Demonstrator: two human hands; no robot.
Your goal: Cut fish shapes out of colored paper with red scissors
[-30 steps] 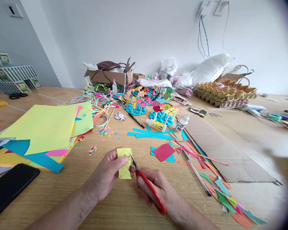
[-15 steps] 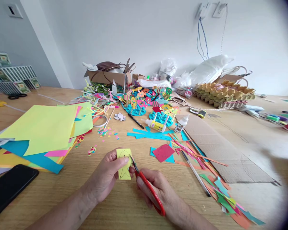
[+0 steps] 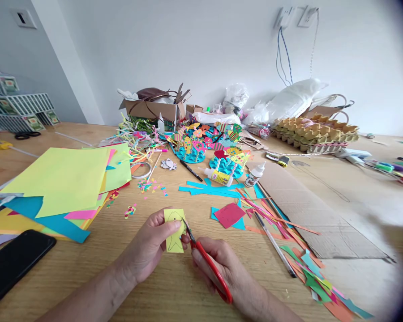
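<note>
My left hand [image 3: 151, 243] pinches a small yellow paper piece [image 3: 173, 243] with a fish outline drawn in dark ink, its thumb lying over the fish's body. My right hand [image 3: 220, 264] is wrapped round the handles of red scissors [image 3: 210, 264]. The blades meet the paper's right edge, near the upper part of the fish. A curved notch shows along that edge below the blade tips. The fingers behind the paper are partly hidden.
Coloured sheets [image 3: 67, 179] and a black phone [image 3: 16, 264] lie at left. Blue egg-carton bases with paper fish [image 3: 226, 165], a glue bottle [image 3: 254, 174] and a red paper piece [image 3: 229, 215] stand or lie ahead. Cardboard [image 3: 309, 214] and paper scraps [image 3: 317, 277] are at right.
The whole view has shifted very slightly. Both hands, the paper and the scissors hold nearly the same positions.
</note>
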